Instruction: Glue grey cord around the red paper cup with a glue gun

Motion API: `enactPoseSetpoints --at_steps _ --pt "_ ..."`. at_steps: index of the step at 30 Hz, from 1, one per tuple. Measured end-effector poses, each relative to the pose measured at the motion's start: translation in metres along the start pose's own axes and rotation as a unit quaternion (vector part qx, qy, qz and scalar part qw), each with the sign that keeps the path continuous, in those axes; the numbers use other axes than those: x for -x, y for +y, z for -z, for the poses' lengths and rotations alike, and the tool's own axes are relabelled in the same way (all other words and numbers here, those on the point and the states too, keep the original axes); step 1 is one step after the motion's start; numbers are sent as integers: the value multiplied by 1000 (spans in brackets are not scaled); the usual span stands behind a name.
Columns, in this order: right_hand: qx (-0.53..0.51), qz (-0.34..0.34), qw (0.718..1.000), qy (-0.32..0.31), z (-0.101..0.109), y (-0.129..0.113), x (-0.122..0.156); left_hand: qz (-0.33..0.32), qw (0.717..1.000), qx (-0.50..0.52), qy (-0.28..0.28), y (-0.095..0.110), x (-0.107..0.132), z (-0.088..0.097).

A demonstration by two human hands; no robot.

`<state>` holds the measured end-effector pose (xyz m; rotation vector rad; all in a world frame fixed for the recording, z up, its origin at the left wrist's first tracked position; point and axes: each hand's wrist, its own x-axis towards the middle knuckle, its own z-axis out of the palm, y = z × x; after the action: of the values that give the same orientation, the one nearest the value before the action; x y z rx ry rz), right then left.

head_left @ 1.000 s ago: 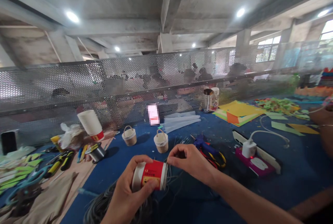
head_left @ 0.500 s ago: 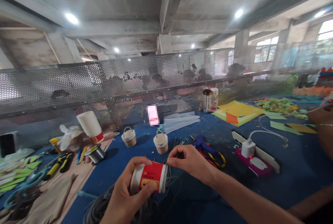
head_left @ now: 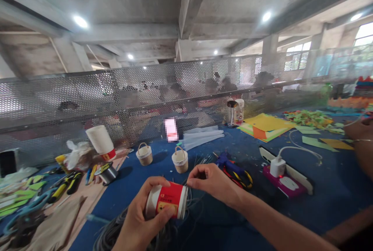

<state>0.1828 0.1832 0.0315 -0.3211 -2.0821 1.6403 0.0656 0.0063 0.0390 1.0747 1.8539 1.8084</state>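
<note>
A white paper cup with a red and gold printed band (head_left: pixel 167 196) lies tilted on its side in my left hand (head_left: pixel 142 212), thumb on the band and fingers around the far side. At the cup's rim, my right hand (head_left: pixel 208 181) pinches thumb and forefinger together. What sits between those fingertips is too small to make out. Thin pale strands (head_left: pixel 192 202) trail below and behind the rim. Just beyond the cup stand two small cream buckets, a left one (head_left: pixel 145 156) and a nearer one (head_left: pixel 180 162), each with an arched handle.
Grey coiled cord (head_left: pixel 109 229) lies under my left forearm. A wire spool (head_left: pixel 107 174), stacked paper cups (head_left: pixel 100 140) and pliers (head_left: pixel 71 183) sit left. A blue glue gun (head_left: pixel 225 161) and a charger on a power bank (head_left: pixel 287 183) lie right. Another person's arm (head_left: pixel 361 142) shows at far right.
Almost nothing differs. Both hands keep their hold at the cup, with only a very slight shift of the picture.
</note>
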Motion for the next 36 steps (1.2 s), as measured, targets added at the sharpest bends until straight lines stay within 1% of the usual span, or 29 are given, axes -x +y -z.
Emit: enactPoseSetpoints --at_steps 7,11,16,21,24,27,31,34,36 --pt "-42 -6 999 -5 -2 3 -1 23 999 29 -25 -4 -4 4" --pt "-52 -22 998 5 -5 5 -2 45 995 87 -35 -8 -9 4" --pt "-63 -25 998 9 -10 9 -2 106 978 181 -11 -6 -14 1" --pt "-72 -25 997 13 -14 12 -3 121 969 214 12 -6 -18 3" --pt "-98 -23 995 0 -16 16 -4 125 967 221 10 -8 -19 5" --pt "-123 -35 992 -5 -18 23 -5 121 970 212 -6 -9 -18 6" --pt "-122 -40 992 16 -19 27 -6 104 976 189 -24 -10 -17 6" --pt "-116 -31 992 25 -19 26 -6 94 980 172 -44 -13 -18 7" --pt "-94 -18 995 38 -18 23 -4 90 981 163 -56 -15 -18 8"
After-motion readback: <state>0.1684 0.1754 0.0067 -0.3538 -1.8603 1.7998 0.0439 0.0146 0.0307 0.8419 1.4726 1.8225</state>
